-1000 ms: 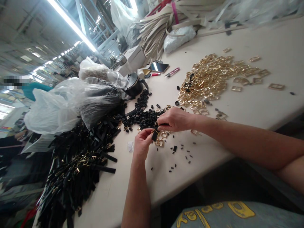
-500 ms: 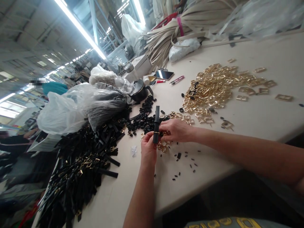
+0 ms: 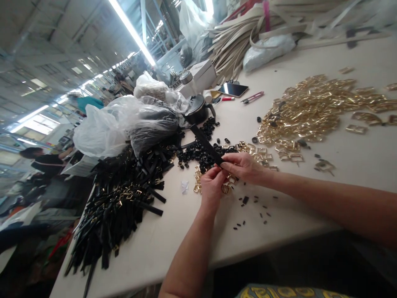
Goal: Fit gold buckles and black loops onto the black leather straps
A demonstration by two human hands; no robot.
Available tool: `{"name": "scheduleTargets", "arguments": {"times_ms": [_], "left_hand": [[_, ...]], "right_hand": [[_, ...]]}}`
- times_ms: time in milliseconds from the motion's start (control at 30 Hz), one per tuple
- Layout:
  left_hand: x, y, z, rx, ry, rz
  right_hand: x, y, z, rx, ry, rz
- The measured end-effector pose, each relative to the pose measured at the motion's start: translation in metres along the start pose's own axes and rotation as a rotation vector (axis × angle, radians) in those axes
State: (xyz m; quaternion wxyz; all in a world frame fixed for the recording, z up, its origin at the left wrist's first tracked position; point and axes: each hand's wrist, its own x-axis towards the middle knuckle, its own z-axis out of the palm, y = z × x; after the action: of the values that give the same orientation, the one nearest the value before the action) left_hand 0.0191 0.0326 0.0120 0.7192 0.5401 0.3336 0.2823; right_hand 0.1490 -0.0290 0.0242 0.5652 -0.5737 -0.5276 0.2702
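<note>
Strap, black and flat, is held over the counter at its lower end, its free end slanting up and away to the left. The left hand pinches that lower end between thumb and fingers, and the right hand pinches it just beside, so the two almost meet; what lies inside their grip is hidden.

Small black bits lie scattered on the near side of the hands. A few gold buckles lie around and partly behind the fingers, with a scrap of white paper near them on the left. To the left sits a big heap of black straps, many with gold buckles on them. Just beyond the hands spread black loops, and to the right is a wide pile of buckles.

Farther off are a dark pot, plastic bags, snips, a phone and a bundle of pale straps. Past the counter, a person in black and, farther away, one in teal show at the left.
</note>
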Motion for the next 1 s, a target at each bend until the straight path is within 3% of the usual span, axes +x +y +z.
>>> {"name": "scheduleTargets", "arguments": {"times_ms": [100, 200, 267, 367, 433, 533, 733, 833, 1000], "left_hand": [[0.002, 0.01, -0.01, 0.068, -0.002, 0.022], [0.015, 0.027, -0.042, 0.227, 0.09, 0.125], [0.028, 0.038, -0.072, 0.449, 0.179, 0.228], [0.048, 0.049, -0.109, 0.977, 0.264, 0.361], [0.058, 0.05, -0.122, 1.26, 0.245, 0.38], [0.069, 0.047, -0.126, 1.444, 0.168, 0.376], [0.085, 0.051, -0.125, 1.382, 0.136, 0.388], [0.075, 0.053, -0.117, 1.297, 0.164, 0.401], [0.025, 0.041, -0.074, 0.483, 0.105, 0.31]], "right_hand": [[0.003, 0.004, -0.003, -0.003, 0.036, 0.013], [0.006, 0.008, -0.009, 0.036, 0.08, 0.004], [0.007, 0.008, -0.012, 0.086, 0.058, 0.014], [0.007, 0.006, -0.014, 0.086, -0.005, 0.041], [0.007, 0.004, -0.014, 0.071, -0.041, 0.054], [0.006, 0.002, -0.013, 0.075, -0.073, 0.065], [0.007, 0.003, -0.01, 0.121, -0.096, 0.119], [0.007, 0.003, -0.01, 0.139, -0.11, 0.156], [0.005, 0.002, -0.007, 0.091, -0.118, 0.177]]}}
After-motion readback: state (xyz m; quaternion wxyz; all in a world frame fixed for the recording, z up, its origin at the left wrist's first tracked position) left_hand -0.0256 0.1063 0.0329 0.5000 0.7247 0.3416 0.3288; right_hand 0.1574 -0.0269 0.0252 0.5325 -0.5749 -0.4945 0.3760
